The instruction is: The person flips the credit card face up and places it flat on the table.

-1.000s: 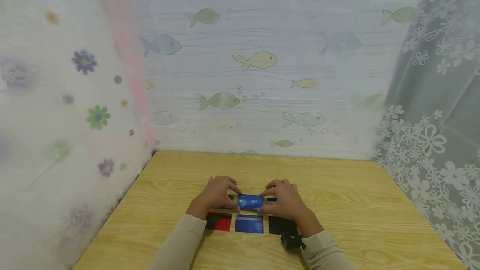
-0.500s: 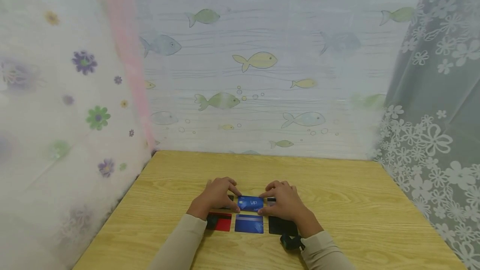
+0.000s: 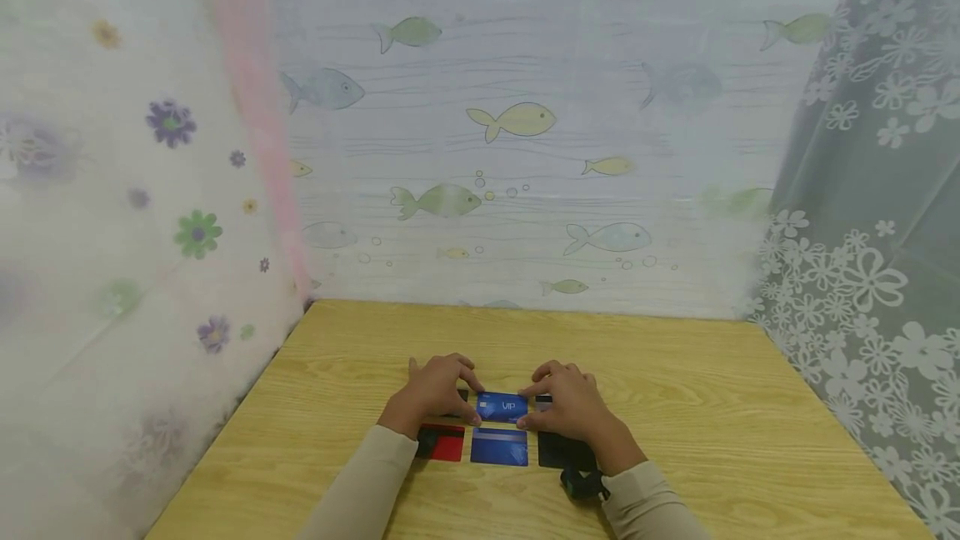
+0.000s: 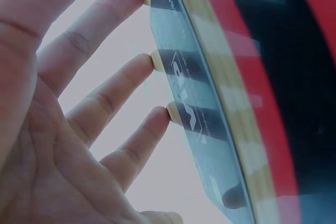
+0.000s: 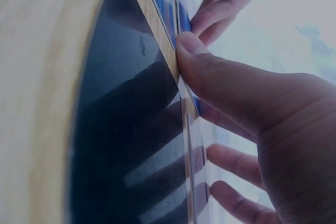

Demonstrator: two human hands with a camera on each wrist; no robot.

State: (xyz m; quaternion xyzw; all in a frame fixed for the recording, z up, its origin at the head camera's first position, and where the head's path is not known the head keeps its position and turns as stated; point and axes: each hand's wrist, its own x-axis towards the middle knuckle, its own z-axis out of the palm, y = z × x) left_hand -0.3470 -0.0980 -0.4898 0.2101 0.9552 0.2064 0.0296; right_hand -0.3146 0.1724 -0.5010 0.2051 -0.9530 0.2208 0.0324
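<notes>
A blue VIP card (image 3: 502,407) lies in the middle of the back row of cards. My left hand (image 3: 431,390) holds its left side, thumb at the near corner and forefinger at the far one. At its right side my right hand (image 3: 570,402) does the same. Beneath the left hand, a dark card (image 3: 462,396) is mostly hidden; a card with a dark stripe (image 3: 543,400) shows partly behind the right. Other left fingertips touch down at a glossy card (image 4: 202,135) in the left wrist view. The right thumb is extended in the right wrist view.
In the front row lie a red card (image 3: 450,444) with a black stripe, a blue card (image 3: 498,450) with a pale stripe, and a black card (image 3: 557,450). A small black device (image 3: 581,483) sits at the right wrist. Patterned curtains surround the wooden table (image 3: 637,357).
The VIP card has shifted very slightly towards me and its lettering reads more clearly. Both hands keep nearly the same place at its sides.
</notes>
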